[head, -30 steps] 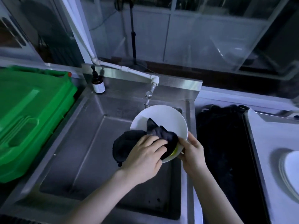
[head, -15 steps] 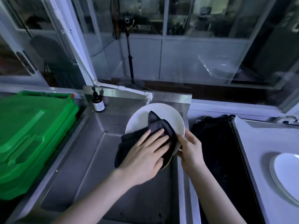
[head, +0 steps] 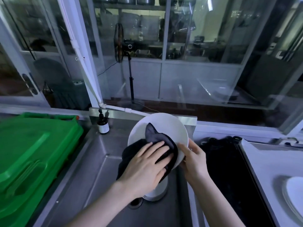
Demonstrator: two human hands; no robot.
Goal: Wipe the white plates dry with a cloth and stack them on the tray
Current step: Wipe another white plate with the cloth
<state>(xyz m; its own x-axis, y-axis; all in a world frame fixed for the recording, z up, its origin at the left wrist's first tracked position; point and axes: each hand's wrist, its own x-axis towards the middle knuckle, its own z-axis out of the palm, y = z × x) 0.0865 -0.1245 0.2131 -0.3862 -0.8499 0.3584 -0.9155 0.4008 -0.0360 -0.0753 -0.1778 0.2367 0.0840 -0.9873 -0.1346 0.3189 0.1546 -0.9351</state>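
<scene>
Head view: grips a white plate (head: 165,126) by its right rim with the right hand (head: 193,161), thumb on the face, other fingers hidden behind. Holds it tilted above a steel sink (head: 91,169). Presses a dark cloth (head: 154,133) flat against the plate's lower face with the left hand (head: 144,167), fingers straight and spread, nothing clenched. Lets the cloth's slack hang off the plate's left edge.

Below the hands, near the drain: another white dish (head: 157,192), partly hidden. At the sink's back corner: a small dark bottle (head: 103,124) with a pale label. Left of the sink: a green plastic bin (head: 32,153). Right of it: a black recess (head: 226,169), then a white tray (head: 265,161) bearing a stack of plates (head: 295,190), cut by the frame edge.

Behind: a white pipe (head: 85,66) slanting down the window frame, glass panels, a standing fan (head: 118,43), shelves beyond, dim light.
</scene>
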